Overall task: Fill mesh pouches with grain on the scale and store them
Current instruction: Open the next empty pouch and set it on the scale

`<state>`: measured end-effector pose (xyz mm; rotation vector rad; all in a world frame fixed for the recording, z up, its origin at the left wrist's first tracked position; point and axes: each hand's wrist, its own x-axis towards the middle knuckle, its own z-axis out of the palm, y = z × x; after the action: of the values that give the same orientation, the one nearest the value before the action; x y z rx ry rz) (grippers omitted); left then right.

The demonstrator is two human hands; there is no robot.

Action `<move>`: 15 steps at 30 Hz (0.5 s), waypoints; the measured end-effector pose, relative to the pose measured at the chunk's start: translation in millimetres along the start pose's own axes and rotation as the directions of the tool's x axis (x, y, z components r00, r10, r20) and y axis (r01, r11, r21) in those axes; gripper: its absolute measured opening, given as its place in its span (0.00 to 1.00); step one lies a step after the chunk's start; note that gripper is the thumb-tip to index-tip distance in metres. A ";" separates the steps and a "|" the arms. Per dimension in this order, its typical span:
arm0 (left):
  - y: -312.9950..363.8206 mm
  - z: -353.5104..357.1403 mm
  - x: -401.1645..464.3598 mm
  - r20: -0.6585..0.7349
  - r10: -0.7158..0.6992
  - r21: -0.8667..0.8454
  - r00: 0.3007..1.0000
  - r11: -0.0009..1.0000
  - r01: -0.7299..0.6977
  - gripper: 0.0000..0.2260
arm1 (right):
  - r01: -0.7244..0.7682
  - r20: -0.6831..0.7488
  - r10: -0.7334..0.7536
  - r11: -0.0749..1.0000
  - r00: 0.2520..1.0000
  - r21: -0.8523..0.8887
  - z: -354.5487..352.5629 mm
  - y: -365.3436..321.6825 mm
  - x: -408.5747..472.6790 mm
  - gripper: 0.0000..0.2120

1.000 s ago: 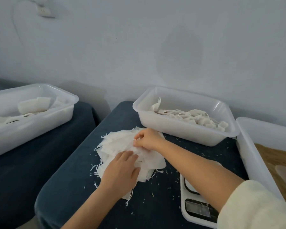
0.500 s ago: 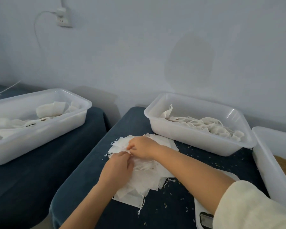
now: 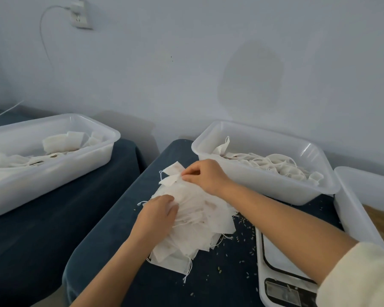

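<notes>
Your right hand [image 3: 203, 175] pinches one mesh pouch [image 3: 172, 175] at the pouch pile's [image 3: 200, 220] twelve o'clock edge; left hand [image 3: 157, 214] flat, pressing the pile.

My right hand [image 3: 205, 176] has left the middle of the heap of empty mesh pouches [image 3: 195, 220] and now sits at its far edge, thumb and fingers pinching the corner of one pouch [image 3: 172, 173] that lifts clear of the others; a second ago it pressed down among them. My left hand [image 3: 159, 214] has slid off the near side of the heap and lies flatter across its left part, fingers spread rather than meeting the right ones. The pouches fan out more widely than before. My head has tipped, so the scale [image 3: 282, 273] shows at lower right again.
</notes>
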<state>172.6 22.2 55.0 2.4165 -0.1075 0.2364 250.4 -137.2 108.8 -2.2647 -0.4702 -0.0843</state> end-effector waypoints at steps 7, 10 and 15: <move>14.8 3.5 1.5 -0.010 -0.018 0.031 1.000 0.999 0.019 0.10 | -0.087 0.074 0.081 0.993 0.994 0.082 -43.4 9.4 -30.3 0.17; 17.7 3.6 3.9 -0.020 -0.067 0.070 0.998 0.995 0.068 0.07 | -0.150 0.095 0.136 0.975 0.986 0.162 -55.8 13.3 -43.7 0.08; 29.7 -2.1 4.8 -0.227 0.044 0.256 0.973 0.967 0.016 0.17 | -0.247 0.019 0.257 0.902 0.966 0.355 -78.2 15.3 -61.8 0.04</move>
<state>172.9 1.2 76.5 2.6235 0.0133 0.5673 205.6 -222.7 137.8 -1.9443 -0.1554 0.0944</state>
